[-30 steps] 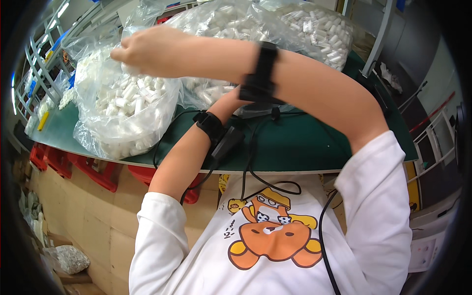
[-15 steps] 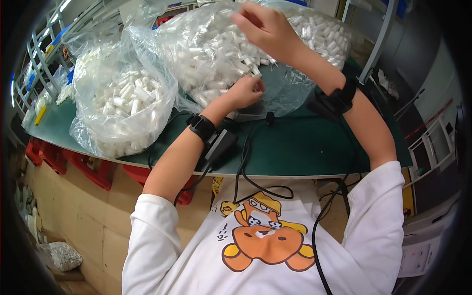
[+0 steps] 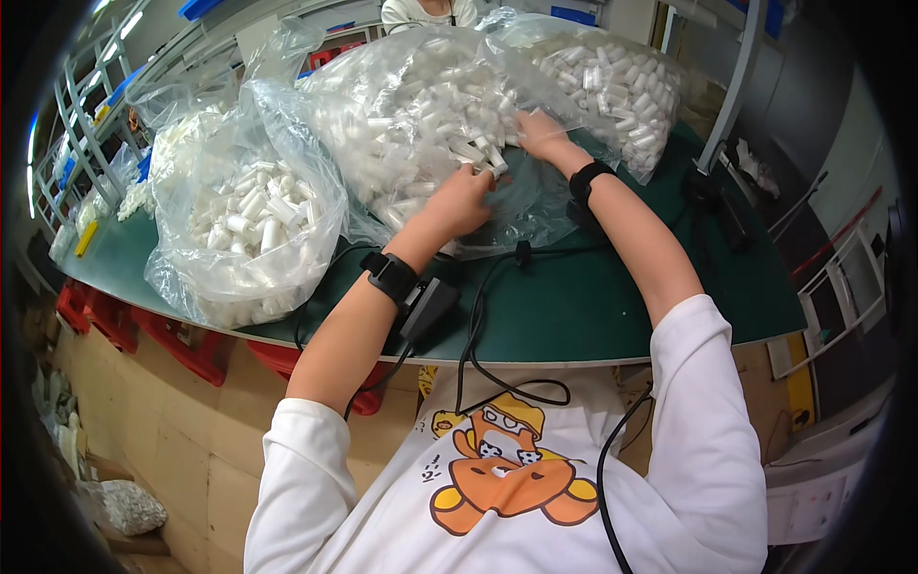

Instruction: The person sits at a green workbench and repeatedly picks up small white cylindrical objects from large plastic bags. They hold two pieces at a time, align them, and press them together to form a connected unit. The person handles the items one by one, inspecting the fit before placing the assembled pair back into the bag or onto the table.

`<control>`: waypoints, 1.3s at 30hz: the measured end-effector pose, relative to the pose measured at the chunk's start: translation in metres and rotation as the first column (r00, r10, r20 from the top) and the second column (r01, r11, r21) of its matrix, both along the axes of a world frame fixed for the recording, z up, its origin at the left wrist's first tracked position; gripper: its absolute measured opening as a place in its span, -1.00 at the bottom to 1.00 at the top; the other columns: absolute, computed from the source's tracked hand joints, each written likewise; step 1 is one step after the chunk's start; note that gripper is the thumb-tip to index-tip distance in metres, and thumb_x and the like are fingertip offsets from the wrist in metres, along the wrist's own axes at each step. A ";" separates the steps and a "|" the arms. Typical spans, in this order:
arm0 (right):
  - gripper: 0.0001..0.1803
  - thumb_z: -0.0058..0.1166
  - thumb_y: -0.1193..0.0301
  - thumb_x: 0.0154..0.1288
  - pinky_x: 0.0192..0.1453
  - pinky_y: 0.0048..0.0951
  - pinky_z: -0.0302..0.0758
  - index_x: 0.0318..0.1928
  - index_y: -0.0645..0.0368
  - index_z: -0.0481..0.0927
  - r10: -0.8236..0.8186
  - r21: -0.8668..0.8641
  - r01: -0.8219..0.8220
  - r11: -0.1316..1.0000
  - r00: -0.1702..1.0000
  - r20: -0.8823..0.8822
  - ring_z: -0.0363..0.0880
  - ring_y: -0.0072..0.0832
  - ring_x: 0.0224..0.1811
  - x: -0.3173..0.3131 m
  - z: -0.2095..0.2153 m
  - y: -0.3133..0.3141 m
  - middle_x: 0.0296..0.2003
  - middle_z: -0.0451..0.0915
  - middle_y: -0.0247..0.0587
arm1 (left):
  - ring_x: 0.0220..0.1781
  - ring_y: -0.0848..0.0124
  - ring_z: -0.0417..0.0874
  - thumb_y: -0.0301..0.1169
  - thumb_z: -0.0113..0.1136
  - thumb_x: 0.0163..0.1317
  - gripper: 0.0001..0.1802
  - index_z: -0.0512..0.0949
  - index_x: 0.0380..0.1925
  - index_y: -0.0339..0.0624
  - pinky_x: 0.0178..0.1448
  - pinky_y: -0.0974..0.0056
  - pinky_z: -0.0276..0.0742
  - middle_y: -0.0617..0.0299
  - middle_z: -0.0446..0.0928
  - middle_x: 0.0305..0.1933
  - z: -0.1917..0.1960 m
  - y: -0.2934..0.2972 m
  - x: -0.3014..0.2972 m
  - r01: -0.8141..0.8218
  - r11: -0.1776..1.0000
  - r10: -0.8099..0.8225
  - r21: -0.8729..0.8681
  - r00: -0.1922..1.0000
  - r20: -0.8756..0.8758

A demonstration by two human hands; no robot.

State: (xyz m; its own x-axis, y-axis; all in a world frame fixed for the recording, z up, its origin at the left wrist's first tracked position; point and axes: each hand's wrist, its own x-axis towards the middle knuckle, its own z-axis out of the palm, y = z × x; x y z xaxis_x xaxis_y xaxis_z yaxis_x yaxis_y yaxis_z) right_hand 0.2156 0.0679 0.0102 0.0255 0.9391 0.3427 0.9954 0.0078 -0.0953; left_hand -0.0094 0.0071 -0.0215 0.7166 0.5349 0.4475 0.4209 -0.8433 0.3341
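"White tubes (image 3: 493, 158) by the left hand (image 3: 461, 203): which way?"

"I see long axes slanting, near ends down-right toward the wearer. Short, plain white cylinders, at the right edge of the pile in the middle clear bag (image 3: 382, 100)."

"Grip?"

"Left fingers curled at them; right hand (image 3: 543, 134) by the plastic. Can't tell if either holds anything."

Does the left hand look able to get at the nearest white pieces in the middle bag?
Likely yes: the left hand is right at the white pieces, with the right hand clear of its path, though whether bag film intervenes is unclear.
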 end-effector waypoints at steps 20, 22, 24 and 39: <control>-0.79 0.04 0.36 -0.01 -0.30 -0.38 0.50 -0.36 0.22 0.45 -0.260 -0.326 -0.118 0.938 0.384 -0.886 0.47 -0.41 -0.50 -0.001 0.021 -0.056 -0.52 0.45 -0.18 | -0.19 0.07 0.45 -0.57 0.11 -0.14 -0.71 0.44 -0.30 -0.22 -0.13 0.14 0.40 0.01 0.40 -0.28 0.001 0.007 -0.003 -0.026 0.998 0.020 0.060 0.993 0.112; -0.82 0.00 0.38 -0.01 -0.31 -0.35 0.50 -0.38 0.20 0.43 -0.302 -0.347 -0.204 0.915 0.224 -0.927 0.44 -0.40 -0.52 -0.004 0.022 -0.079 -0.54 0.41 -0.21 | -0.17 0.06 0.44 -0.57 0.11 -0.14 -0.69 0.43 -0.28 -0.21 -0.11 0.13 0.40 0.00 0.39 -0.26 0.001 0.006 -0.002 -0.030 0.995 0.021 0.095 0.995 0.093; -0.83 -0.04 0.42 -0.02 -0.32 -0.32 0.51 -0.37 0.21 0.40 -0.348 -0.367 -0.364 0.856 0.119 -0.930 0.42 -0.40 -0.52 -0.002 0.018 -0.099 -0.54 0.38 -0.24 | -0.16 0.05 0.44 -0.57 0.11 -0.14 -0.66 0.42 -0.25 -0.19 -0.10 0.13 0.40 -0.02 0.37 -0.24 -0.002 0.006 -0.004 -0.046 0.988 0.037 0.144 0.997 0.066; -0.73 -0.25 0.24 0.20 -0.34 -0.42 0.31 -0.33 0.20 0.38 -0.073 0.147 -0.611 0.778 -0.320 -0.945 0.31 -0.42 -0.54 -0.003 -0.026 -0.143 -0.57 0.35 -0.27 | -0.09 0.43 0.43 -0.46 0.04 0.11 -0.55 0.33 0.06 -0.22 -0.02 0.30 0.41 0.15 0.42 -0.13 0.024 -0.024 0.013 0.307 0.610 0.024 -0.731 0.914 0.404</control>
State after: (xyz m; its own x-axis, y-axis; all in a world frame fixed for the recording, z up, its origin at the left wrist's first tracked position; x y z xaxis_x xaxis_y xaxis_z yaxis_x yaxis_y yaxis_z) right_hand 0.2121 -0.0748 -0.0163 -0.3343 0.9424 0.0138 -0.3925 -0.1259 -0.9111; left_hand 0.0036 -0.0167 0.0028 0.7011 0.6981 0.1449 0.0378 -0.2394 0.9702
